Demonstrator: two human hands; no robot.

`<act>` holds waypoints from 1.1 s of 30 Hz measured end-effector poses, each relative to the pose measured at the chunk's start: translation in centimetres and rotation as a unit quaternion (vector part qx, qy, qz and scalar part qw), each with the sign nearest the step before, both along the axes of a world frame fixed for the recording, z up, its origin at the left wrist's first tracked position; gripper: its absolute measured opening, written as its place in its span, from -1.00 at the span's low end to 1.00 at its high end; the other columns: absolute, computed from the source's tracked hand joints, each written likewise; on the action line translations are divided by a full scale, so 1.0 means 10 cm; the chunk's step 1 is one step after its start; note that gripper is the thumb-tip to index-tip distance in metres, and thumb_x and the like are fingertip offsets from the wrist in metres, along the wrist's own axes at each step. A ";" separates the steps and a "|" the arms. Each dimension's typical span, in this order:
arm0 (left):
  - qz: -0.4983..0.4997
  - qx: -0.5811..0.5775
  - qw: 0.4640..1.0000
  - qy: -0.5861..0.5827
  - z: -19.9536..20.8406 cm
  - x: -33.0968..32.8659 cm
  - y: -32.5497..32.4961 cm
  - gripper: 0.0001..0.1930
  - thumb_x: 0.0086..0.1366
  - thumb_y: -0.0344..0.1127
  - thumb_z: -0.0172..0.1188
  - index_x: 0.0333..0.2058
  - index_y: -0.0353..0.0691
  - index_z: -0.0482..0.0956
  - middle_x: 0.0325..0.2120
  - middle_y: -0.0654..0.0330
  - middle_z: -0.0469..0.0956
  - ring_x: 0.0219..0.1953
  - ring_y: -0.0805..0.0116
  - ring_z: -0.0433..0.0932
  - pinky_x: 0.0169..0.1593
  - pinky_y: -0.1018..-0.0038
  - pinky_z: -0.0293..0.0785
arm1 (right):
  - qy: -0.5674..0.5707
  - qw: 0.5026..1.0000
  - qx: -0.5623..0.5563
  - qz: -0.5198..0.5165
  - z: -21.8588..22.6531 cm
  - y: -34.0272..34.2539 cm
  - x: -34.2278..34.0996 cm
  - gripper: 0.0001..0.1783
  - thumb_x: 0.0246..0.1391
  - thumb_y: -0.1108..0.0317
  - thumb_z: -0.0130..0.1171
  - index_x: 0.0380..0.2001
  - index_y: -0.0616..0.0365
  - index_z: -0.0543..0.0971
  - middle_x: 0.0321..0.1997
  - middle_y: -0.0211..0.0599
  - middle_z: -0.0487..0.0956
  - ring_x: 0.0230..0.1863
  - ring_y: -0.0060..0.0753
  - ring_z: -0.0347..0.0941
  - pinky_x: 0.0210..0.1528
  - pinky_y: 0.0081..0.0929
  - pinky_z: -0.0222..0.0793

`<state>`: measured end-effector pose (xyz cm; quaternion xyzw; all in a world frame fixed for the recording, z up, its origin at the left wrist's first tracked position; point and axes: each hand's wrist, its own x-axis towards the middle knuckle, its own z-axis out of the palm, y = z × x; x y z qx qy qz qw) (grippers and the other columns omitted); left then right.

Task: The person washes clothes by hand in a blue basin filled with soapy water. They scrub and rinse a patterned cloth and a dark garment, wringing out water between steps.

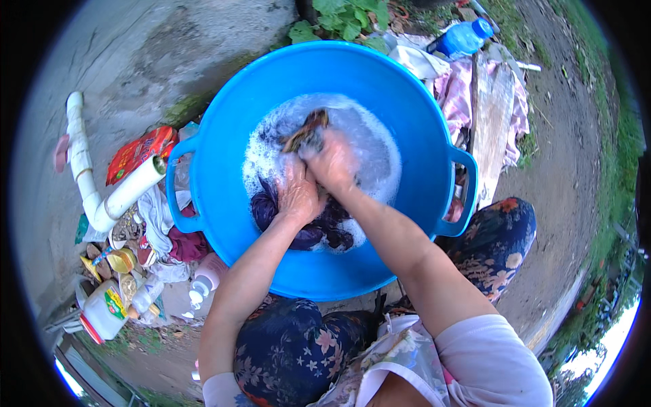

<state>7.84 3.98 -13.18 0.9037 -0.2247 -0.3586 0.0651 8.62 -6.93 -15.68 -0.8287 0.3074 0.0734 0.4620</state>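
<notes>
A big blue plastic tub with two side handles stands in front of me, with foamy, cloudy water in its bottom. Dark purple wet cloth lies in the suds on the near side. My left hand rests on the wet cloth, its fingers pointing away from me. Just beyond it, my right hand is closed on a patterned brown and dark cloth, partly blurred by motion. The two hands are touching or nearly so. What lies under the foam is hidden.
White plastic pipe, a red packet, rags and bottles crowd the ground left of the tub, against a concrete wall. To the right are a wooden plank, pink satin cloth and a blue bottle. My knees press close to the tub's near side.
</notes>
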 end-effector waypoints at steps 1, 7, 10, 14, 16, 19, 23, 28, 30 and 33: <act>0.003 -0.024 0.999 -0.025 -0.04 0.00 0.05 0.07 -0.04 -0.03 0.36 0.28 -0.32 -0.15 0.31 -0.09 -0.22 0.36 -0.04 -0.25 0.30 -0.11 -0.30 | 0.047 0.998 -0.009 -0.027 0.28 -0.11 0.13 -0.57 -0.16 0.13 0.24 -0.20 0.12 0.52 -0.24 -0.03 0.56 -0.25 0.02 0.52 -0.11 -0.20 0.42; 0.200 -0.375 0.905 0.007 0.27 0.13 -0.08 0.12 -0.19 -0.29 0.41 0.27 -0.33 -0.18 0.11 -0.18 0.23 0.21 -0.06 0.20 0.25 0.20 0.14 | -0.155 0.865 0.444 -0.178 0.86 -0.39 0.07 -0.67 -0.22 0.60 0.24 -0.28 0.19 0.48 -0.34 -0.33 0.58 -0.35 -0.51 0.49 -0.23 -0.49 0.42; 0.178 -0.407 0.884 -0.148 0.29 0.21 0.00 -0.19 -0.22 -0.43 0.36 0.12 -0.20 0.28 -0.16 0.00 0.42 -0.05 0.04 0.40 -0.01 0.25 0.37 | -0.185 0.892 0.399 -0.105 0.94 -0.63 0.13 -0.77 -0.20 0.62 0.19 -0.38 0.17 0.51 -0.38 -0.37 0.58 -0.34 -0.54 0.48 -0.24 -0.53 0.41; -0.113 -0.251 0.906 -0.321 0.30 0.00 0.02 -0.40 -0.09 -0.57 0.22 0.01 -0.01 0.44 -0.13 0.10 0.38 -0.05 0.14 0.37 -0.10 0.28 0.34 | -0.096 0.972 0.139 -0.161 0.39 -0.71 0.28 -0.53 -0.16 0.36 0.31 -0.11 0.28 0.50 -0.25 -0.15 0.58 -0.17 -0.35 0.48 -0.05 -0.44 0.35; -0.151 -0.288 0.924 -0.199 0.32 -0.20 -0.01 -0.38 -0.07 -0.49 0.29 0.05 0.01 0.43 0.00 0.09 0.34 0.08 0.13 0.33 -0.01 0.28 0.32 | -0.055 0.990 -0.102 -0.084 0.29 -0.44 0.19 -0.24 -0.22 0.08 0.37 0.06 0.21 0.40 -0.07 0.00 0.52 0.02 -0.07 0.42 0.08 -0.32 0.30; -0.030 -0.213 0.960 -0.178 0.28 -0.08 -0.02 -0.03 -0.20 -0.30 0.47 0.23 -0.14 0.13 0.26 0.01 0.03 0.27 -0.02 0.03 0.15 0.05 0.09 | -0.010 0.999 -0.023 0.035 0.00 -0.67 -0.14 -0.26 -0.15 0.15 0.32 0.12 0.15 0.31 -0.07 -0.06 0.55 0.01 -0.15 0.46 0.09 -0.32 0.30; -0.055 -0.060 0.991 -0.109 0.07 -0.05 0.06 0.08 -0.07 0.08 0.35 0.31 -0.17 -0.10 0.31 -0.08 -0.17 0.36 -0.11 -0.32 0.31 -0.02 -0.45 | -0.069 0.986 0.151 -0.030 0.16 -0.42 -0.46 -0.47 -0.17 0.23 0.31 -0.10 0.20 0.43 -0.02 -0.06 0.51 0.01 -0.18 0.43 0.13 -0.33 0.24; -0.112 -0.027 0.991 -0.068 -0.32 -0.08 0.22 -0.27 0.24 0.18 -0.22 0.30 -0.05 -0.05 0.29 0.10 0.01 0.34 -0.09 -0.18 0.31 -0.07 -0.32 | 0.011 0.967 -0.184 0.174 0.58 0.35 -0.45 -0.49 -0.25 0.00 0.35 -0.23 0.08 0.56 0.26 -0.23 0.25 0.18 0.14 0.18 0.16 -0.08 0.18; -0.111 0.002 0.991 -0.070 -0.15 -0.05 0.08 -0.27 0.17 0.10 -0.03 0.24 -0.16 0.11 0.25 -0.03 0.03 0.35 -0.12 -0.21 0.32 -0.04 -0.36 | -0.110 0.970 -0.187 0.109 0.05 0.13 -0.24 -0.48 -0.20 0.00 0.33 -0.22 0.14 0.56 0.16 -0.12 0.38 0.09 0.05 0.32 0.07 -0.13 0.29; -0.122 -0.011 0.985 -0.125 -0.07 -0.06 0.04 -0.25 0.02 -0.15 0.20 0.19 -0.28 0.21 0.29 -0.09 -0.11 0.36 -0.09 -0.37 0.33 0.00 -0.49 | 0.013 0.998 0.050 -0.027 -0.25 -0.38 0.14 -0.51 -0.08 0.07 0.28 -0.17 0.22 0.54 -0.13 0.01 0.57 -0.14 -0.16 0.53 -0.06 -0.36 0.42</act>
